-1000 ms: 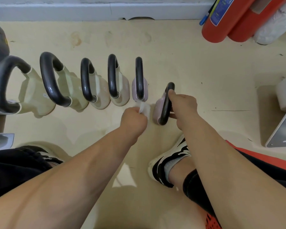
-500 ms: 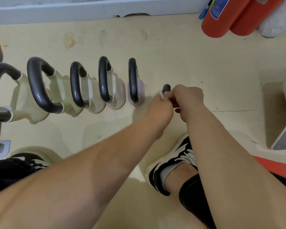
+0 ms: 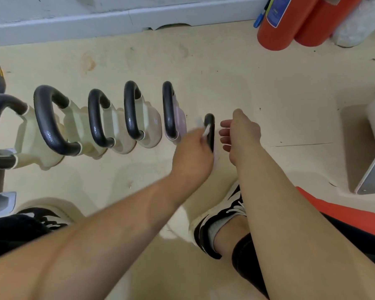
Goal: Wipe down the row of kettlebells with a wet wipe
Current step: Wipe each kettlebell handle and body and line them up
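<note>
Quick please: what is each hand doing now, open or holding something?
Left hand: grips the wet wipe against the rightmost kettlebell handle.
Right hand: open, holds nothing.

nothing legible anywhere; only tiny blurred print on the blue label (image 3: pixel 277 10) of the red cylindrical fire extinguisher (image 3: pixel 278 34), too small to read.

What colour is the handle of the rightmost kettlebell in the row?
The handle is black; the head view shows it best.
</note>
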{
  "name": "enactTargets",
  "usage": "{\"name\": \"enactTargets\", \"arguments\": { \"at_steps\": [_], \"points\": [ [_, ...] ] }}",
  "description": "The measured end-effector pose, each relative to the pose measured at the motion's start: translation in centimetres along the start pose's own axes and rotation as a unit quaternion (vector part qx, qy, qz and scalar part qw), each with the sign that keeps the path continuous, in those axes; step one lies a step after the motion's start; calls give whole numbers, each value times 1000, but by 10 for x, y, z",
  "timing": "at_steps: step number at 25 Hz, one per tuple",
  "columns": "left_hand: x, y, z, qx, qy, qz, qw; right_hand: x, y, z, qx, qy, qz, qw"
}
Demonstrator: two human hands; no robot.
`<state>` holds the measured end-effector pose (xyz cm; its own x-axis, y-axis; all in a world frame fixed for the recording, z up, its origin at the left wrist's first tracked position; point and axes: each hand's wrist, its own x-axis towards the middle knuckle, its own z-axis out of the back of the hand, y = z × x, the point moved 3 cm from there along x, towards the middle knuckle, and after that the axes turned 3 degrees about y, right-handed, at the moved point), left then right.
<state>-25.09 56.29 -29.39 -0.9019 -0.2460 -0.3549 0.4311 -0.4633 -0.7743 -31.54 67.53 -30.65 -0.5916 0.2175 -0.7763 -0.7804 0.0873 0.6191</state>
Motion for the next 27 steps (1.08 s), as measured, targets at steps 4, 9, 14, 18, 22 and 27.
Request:
{"name": "enactTargets", "arguments": {
  "at_steps": [4,9,14,18,22,27],
  "points": [
    [59,-47,-20,379,191,-134,895,7,-1,11,46,-59,-7,997],
    [21,-26,-21,647,257,-267,666,19,-4,12,41,-57,-29,997],
    [15,-3,1,576,249,-447,637,19,-22,10,-10,-26,-49,998],
    [53,-29,10,516,156,-251,804,10,-31,11,-1,-15,-45,999],
    [-7,16,3,412,128,-336,837,6,-34,6,3,14,-48,999],
    [-73,88,31,367,195,-352,838,-6,-30,-4,-118,40,8,992]
  ]
}}
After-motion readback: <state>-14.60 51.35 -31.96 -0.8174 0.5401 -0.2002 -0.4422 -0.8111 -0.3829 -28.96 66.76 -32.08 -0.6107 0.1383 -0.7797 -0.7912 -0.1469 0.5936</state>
